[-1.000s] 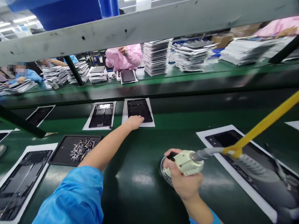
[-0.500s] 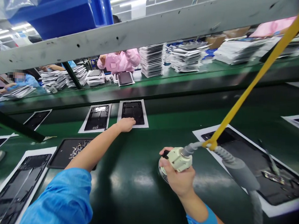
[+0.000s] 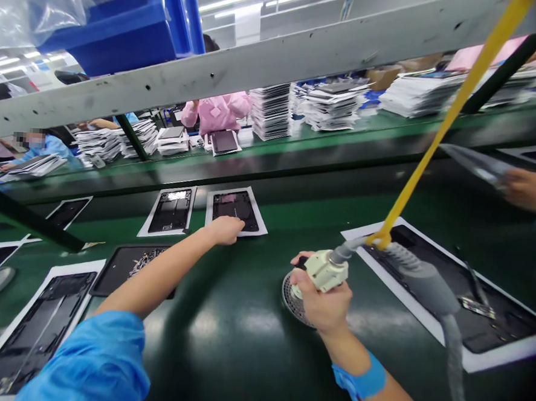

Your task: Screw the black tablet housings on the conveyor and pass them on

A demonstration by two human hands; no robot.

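Note:
My left hand (image 3: 226, 229) is closed at the near edge of a black tablet housing (image 3: 236, 209) that lies on white paper; its fingertips touch the edge, and what they pinch is too small to make out. My right hand (image 3: 323, 294) is wrapped round a cream-coloured handheld tool (image 3: 326, 270) with a round perforated metal disc (image 3: 296, 299) beneath it. A grey cable runs from the tool and is tied to a yellow strap (image 3: 449, 121). Another housing (image 3: 172, 210) lies left of my left hand.
A black tray (image 3: 113, 270) of small metal parts sits under my left forearm. A large housing (image 3: 501, 323) on paper lies at right. Another person's hand (image 3: 529, 189) holds a clear sheet at the right edge. Paper stacks (image 3: 272, 112) line the far shelf under a beam (image 3: 268, 55).
The housing by my left hand has shifted slightly left and turned. More of the disc under the tool shows. Another person's hand with a clear sheet has come in at right.

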